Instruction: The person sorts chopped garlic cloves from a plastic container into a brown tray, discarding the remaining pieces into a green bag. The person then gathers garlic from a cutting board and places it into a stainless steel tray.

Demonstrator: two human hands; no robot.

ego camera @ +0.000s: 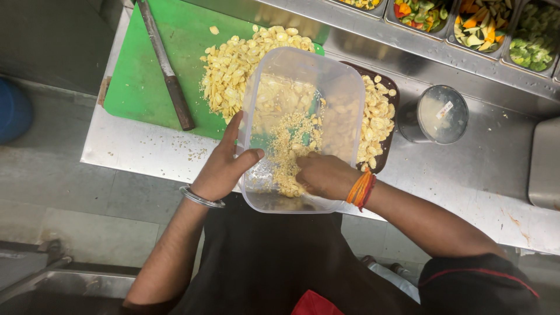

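Nearest to me, at the near edge of the steel surface point(146, 151), sits the clear plastic tub point(300, 125), tilted up toward me with its open mouth facing my chest. My left hand point(221, 169) grips its left wall: the thumb lies over the rim, and the fingers point(233, 131) are spread along the outside. My right hand point(326, 175) is inside the tub, fingers curled together and pressed into the yellow crumbs point(289, 151) clinging to the bottom; whether anything is pinched between them I cannot tell.

Behind the tub, on the green cutting board point(146, 76) toward the far left corner, lies a heap of chopped yellow pieces point(233, 64), with a long knife point(166, 70) lying well apart to its left. A dark tray point(389, 137) holding more pieces shows past the tub's right wall. A lidded steel pot point(440, 114) stands further right, and pans of cut vegetables point(478, 23) line the far edge.

Judgement: scraping goes best with the tub held steady at this tilt, the rim kept over the surface, and short sweeps drawing the crumbs toward one corner so none spill off the near edge.
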